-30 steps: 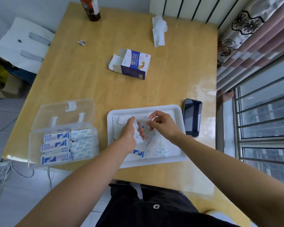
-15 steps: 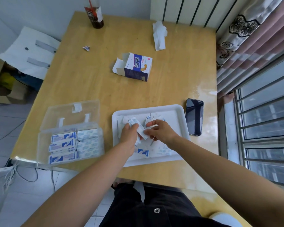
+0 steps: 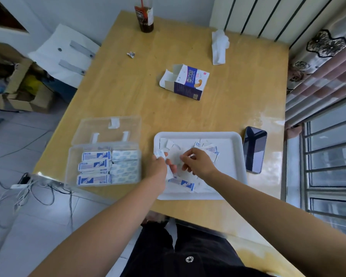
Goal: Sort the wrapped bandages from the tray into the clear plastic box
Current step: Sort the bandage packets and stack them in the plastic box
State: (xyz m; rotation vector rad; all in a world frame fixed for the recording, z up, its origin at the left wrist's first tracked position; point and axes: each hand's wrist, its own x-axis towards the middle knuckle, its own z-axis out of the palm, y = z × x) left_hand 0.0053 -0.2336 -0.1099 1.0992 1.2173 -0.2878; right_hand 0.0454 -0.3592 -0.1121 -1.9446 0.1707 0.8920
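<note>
Left hand now nearer box; bandages in box, tray.

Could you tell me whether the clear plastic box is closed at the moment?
No, the clear plastic box stands open, its lid folded back behind it and wrapped bandages stacked inside.

Left hand grips bandages; right hand curled above tray.
</note>
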